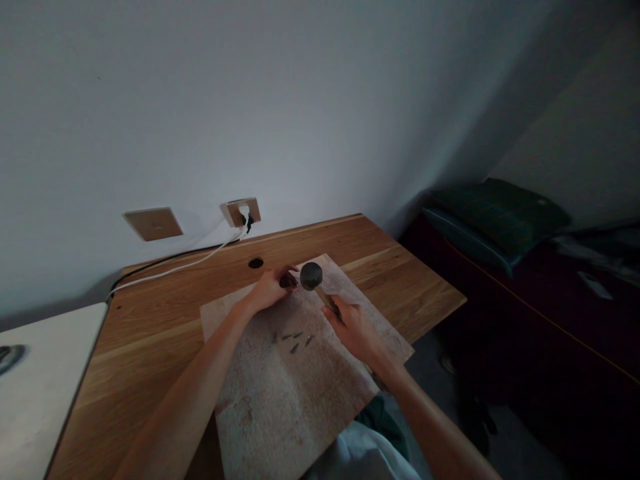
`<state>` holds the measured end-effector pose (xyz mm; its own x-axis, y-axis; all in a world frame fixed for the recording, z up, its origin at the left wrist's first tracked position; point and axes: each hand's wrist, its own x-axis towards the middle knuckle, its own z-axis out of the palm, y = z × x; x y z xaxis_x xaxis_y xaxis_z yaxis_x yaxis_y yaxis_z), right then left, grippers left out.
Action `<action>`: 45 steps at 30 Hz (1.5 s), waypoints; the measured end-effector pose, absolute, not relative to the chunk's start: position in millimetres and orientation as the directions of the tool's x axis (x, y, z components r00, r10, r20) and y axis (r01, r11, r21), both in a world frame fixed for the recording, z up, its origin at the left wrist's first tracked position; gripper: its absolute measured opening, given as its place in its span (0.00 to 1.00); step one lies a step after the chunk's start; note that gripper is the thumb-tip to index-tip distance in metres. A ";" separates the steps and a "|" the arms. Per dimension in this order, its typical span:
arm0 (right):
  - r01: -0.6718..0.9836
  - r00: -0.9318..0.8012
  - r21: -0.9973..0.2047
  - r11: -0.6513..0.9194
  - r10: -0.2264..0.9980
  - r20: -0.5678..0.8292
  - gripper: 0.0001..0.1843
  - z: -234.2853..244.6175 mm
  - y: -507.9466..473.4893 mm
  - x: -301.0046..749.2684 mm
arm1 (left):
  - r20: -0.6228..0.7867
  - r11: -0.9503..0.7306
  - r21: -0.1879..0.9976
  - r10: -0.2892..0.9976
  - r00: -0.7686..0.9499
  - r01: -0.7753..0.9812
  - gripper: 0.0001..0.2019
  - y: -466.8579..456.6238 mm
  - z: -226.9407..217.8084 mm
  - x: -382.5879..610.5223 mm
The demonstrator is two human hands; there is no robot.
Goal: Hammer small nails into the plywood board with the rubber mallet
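Observation:
My right hand (354, 327) is wrapped round the wooden handle of a rubber mallet (311, 275) with a dark round head. The mallet's head is raised close to my left hand (273, 288). My left hand's fingers are curled at the far part of a mottled, pale brown board (270, 400). A small dark thing (288, 280) shows at those fingertips, too dim to name. Between my forearms, several small, pointed screw-like pieces (295, 347) lie loose on the board.
Under the board is a wooden desk (400, 287) with a round cable hole (255, 263). A white cable (185, 268) runs from a wall socket (243, 212) along the back. At left stands a white surface (45, 373); at right, cushions (500, 217) rest on a dark red bed or sofa.

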<state>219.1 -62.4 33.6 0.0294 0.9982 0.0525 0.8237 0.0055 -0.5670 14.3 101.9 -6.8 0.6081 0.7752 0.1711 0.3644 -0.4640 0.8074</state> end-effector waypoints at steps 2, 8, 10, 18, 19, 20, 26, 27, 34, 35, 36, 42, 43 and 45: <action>0.786 0.051 -0.617 -0.024 0.998 0.027 0.10 32.9 -72.1 227.1 | 0.158 -0.496 0.774 0.753 0.639 0.393 0.21 101.3 4.2 12.1; 0.812 0.070 -0.581 -0.058 0.998 -0.001 0.11 13.9 -88.4 245.9 | 0.056 -0.700 0.590 0.533 0.844 0.403 0.04 72.8 47.7 16.9; 0.814 0.084 -0.578 -0.068 0.996 0.000 0.10 8.3 -88.5 246.6 | -0.005 -0.721 0.574 0.470 0.882 0.388 0.05 55.9 55.3 22.3; 0.816 0.088 -0.574 -0.065 0.996 0.012 0.10 7.6 -90.0 243.0 | -0.136 -0.785 0.361 0.489 0.861 0.503 0.12 18.4 46.7 36.4; 0.816 0.093 -0.575 -0.068 0.996 0.015 0.10 7.6 -90.1 242.8 | -0.134 -0.788 0.351 0.492 0.860 0.506 0.12 18.4 45.8 36.9; 0.814 0.097 -0.576 -0.069 0.995 0.019 0.10 7.6 -90.1 242.7 | -0.133 -0.788 0.348 0.494 0.859 0.507 0.11 19.5 45.6 37.0; 0.807 0.097 -0.587 -0.063 0.995 0.025 0.09 5.8 -88.4 243.6 | -0.028 -0.744 0.509 0.488 0.872 0.433 0.07 48.6 54.6 22.8; 0.806 0.098 -0.588 -0.063 0.995 0.027 0.10 5.4 -88.3 243.9 | 0.002 -0.728 0.542 0.501 0.865 0.420 0.07 55.7 55.9 17.6; 0.800 0.101 -0.598 -0.046 0.993 0.058 0.11 4.2 -89.1 244.0 | 0.020 -0.658 0.544 0.630 0.776 0.520 0.12 89.1 48.9 -9.1; 0.799 0.098 -0.600 -0.043 0.993 0.059 0.11 4.1 -89.1 244.0 | 0.019 -0.651 0.541 0.643 0.765 0.533 0.13 91.4 46.2 -9.7; 0.798 0.096 -0.601 -0.042 0.994 0.058 0.11 4.0 -89.1 244.0 | 0.022 -0.647 0.532 0.655 0.755 0.546 0.14 93.3 43.4 -9.7; 0.799 0.093 -0.599 -0.047 0.995 0.046 0.11 3.6 -88.6 244.6 | 0.042 -0.713 0.415 0.636 0.770 0.566 0.11 99.8 27.2 -6.6; 0.799 0.090 -0.599 -0.046 0.995 0.043 0.11 3.8 -88.6 244.7 | 0.044 -0.720 0.408 0.630 0.775 0.561 0.11 100.3 25.3 -6.3; 0.798 0.086 -0.601 -0.047 0.996 0.037 0.11 3.8 -88.7 245.0 | 0.054 -0.732 0.402 0.618 0.784 0.550 0.11 100.6 22.8 -5.9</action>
<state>245.0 -88.7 3.8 0.0859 0.9956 0.0369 0.7981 -0.0466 -0.6007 -5.9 100.6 22.8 0.7840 0.6184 0.0543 0.5496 -0.7321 0.4024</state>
